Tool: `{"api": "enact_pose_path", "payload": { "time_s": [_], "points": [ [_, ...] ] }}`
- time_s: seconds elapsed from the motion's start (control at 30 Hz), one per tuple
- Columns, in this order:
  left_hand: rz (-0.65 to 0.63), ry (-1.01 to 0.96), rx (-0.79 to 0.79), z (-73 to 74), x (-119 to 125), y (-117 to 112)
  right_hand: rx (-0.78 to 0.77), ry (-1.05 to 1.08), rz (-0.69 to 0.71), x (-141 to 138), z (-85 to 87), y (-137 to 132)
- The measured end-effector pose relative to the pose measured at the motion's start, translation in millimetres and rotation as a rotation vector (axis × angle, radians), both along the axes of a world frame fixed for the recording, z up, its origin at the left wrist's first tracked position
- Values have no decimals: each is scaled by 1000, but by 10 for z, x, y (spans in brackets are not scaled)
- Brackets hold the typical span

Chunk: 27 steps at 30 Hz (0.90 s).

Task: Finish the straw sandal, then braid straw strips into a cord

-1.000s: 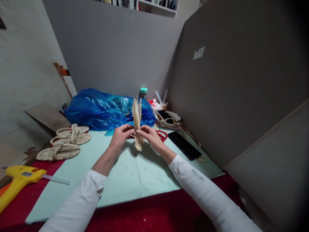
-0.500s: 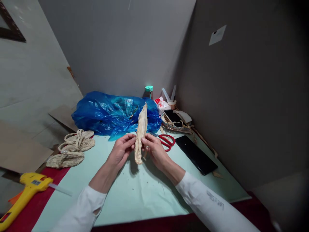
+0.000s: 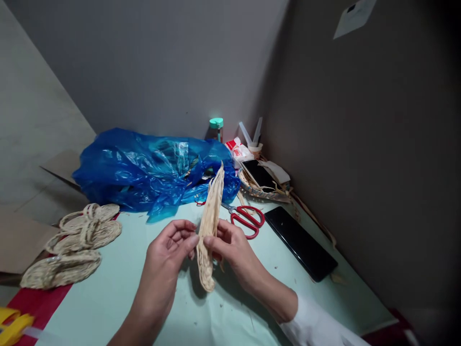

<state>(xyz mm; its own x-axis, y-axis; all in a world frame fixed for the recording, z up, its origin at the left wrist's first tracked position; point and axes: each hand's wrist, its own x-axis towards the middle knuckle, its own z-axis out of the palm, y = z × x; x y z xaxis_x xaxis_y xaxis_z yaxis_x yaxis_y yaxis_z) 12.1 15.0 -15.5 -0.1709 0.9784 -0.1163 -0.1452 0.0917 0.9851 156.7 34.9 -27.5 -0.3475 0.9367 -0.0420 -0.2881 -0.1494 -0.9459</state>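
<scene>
Both my hands hold a long, flat woven straw sole (image 3: 210, 218) upright on edge above the pale green mat (image 3: 118, 298). My left hand (image 3: 169, 250) pinches its left side with the fingertips. My right hand (image 3: 230, 247) grips its right side, fingers curled round it. The sole's upper tip reaches in front of the blue plastic bag (image 3: 144, 166).
Woven straw sandals (image 3: 72, 242) lie at the left. Red-handled scissors (image 3: 247, 218) and a black phone (image 3: 300, 242) lie right of my hands. A yellow glue gun (image 3: 12, 327) shows at the bottom left. A teal-capped bottle (image 3: 216, 127) and clutter stand in the far corner by grey walls.
The two halves of the straw piece have come together into one flat sole. My hands with it have come lower and nearer in the view as my head tilted down.
</scene>
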Motion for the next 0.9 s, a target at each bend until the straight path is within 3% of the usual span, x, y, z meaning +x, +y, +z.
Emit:
{"api": "enact_pose_path", "payload": {
  "time_s": [0.17, 0.27, 0.4, 0.53, 0.8, 0.9],
  "points": [
    [-5, -40, -67, 63, 49, -76, 30, -84, -58, 33, 23, -5],
    [-15, -115, -104, 85, 90, -74, -56, -4, -81, 38, -27, -2],
    [-27, -176, -141, 23, 97, -15, -144, 178, -123, 31, -68, -2],
    [-58, -272, -151, -45, 88, 33, -119, 187, -152, 24, -73, 8],
    [-6, -289, -114, -26, 107, 24, 196, -28, -300, 6, -147, 9],
    [58, -303, -97, -44, 79, 47, 181, 50, -333, -10, -139, -21]
  ]
}}
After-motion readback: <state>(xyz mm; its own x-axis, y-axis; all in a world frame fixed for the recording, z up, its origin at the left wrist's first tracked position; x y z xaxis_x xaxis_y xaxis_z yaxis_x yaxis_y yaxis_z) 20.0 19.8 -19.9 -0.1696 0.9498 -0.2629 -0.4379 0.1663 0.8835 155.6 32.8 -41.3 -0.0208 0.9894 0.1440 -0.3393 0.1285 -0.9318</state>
